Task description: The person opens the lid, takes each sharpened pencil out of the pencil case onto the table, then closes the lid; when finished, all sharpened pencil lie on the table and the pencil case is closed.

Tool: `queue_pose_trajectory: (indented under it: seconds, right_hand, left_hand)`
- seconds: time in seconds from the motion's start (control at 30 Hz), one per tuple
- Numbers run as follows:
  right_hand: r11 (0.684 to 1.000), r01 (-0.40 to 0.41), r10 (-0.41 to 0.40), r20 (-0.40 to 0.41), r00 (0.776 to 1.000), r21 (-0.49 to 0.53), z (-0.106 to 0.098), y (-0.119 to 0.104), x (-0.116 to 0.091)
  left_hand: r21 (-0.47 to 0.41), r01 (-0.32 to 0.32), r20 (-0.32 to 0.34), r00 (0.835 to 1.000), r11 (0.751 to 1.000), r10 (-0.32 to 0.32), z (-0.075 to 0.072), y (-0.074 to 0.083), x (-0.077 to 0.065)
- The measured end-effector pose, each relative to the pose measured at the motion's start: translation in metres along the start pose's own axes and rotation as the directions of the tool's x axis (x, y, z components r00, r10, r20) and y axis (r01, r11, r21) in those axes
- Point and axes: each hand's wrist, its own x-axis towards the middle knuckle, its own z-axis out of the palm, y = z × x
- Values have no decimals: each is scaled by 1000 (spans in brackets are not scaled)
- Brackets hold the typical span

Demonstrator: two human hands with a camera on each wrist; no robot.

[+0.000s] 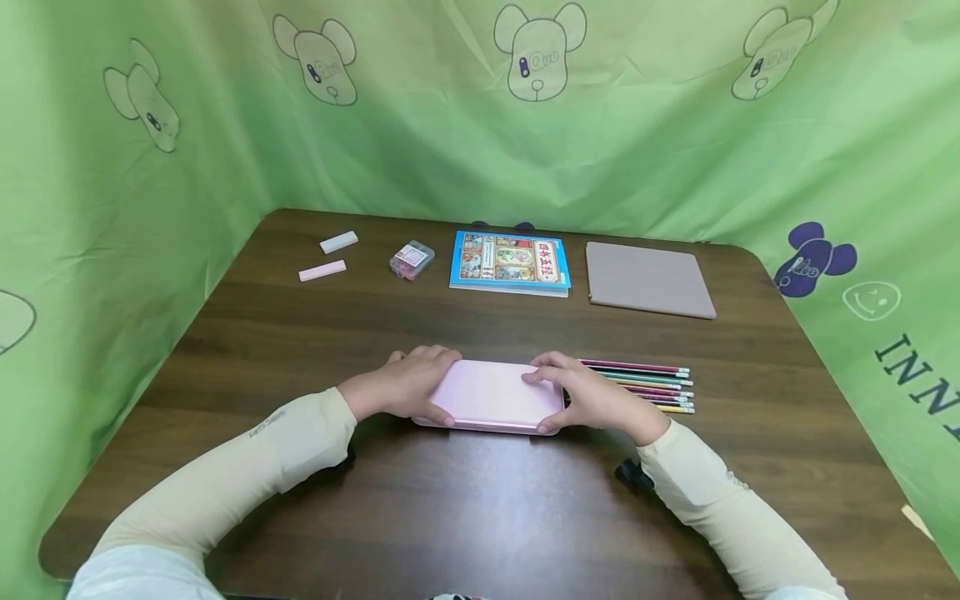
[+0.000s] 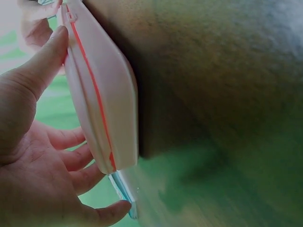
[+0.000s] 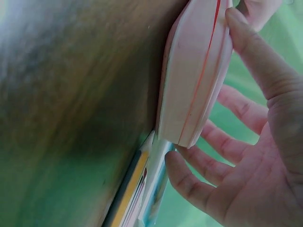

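A pink pencil case [image 1: 495, 396] lies flat on the table, its lid down. A red line runs along its side, with a small pull or latch near one end in the left wrist view. My left hand [image 1: 415, 385] grips the left end, thumb on the near edge and fingers toward the far side. At the right end my right hand [image 1: 588, 396] holds the case the same way, thumb near the front corner. Just right of the case lie several pencils [image 1: 648, 385] side by side, partly hidden by the right hand. What the case contains is hidden.
Along the back of the table [image 1: 495, 517] are a white block [image 1: 339, 242], a pink block [image 1: 322, 271], a small clear box [image 1: 412, 260], a blue-edged book [image 1: 510, 263] and a flat grey notebook-like item [image 1: 648, 279]. Green cloth [image 1: 420, 158] hangs around the table.
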Motion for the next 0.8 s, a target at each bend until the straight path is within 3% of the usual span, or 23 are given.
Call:
queue_pose_trajectory:
  seconds: [0.4, 0.8]
  right_hand:
    - [999, 12, -13, -23, 1000, -33, 5, -9, -6]
    - [999, 2, -1, 27, 1000, -51, -2, 1, 10]
  left_hand:
    - [29, 9, -17, 1000, 1000, -9, 5, 7, -7]
    - [1, -8, 43, 999, 1000, 8, -4, -11, 15]
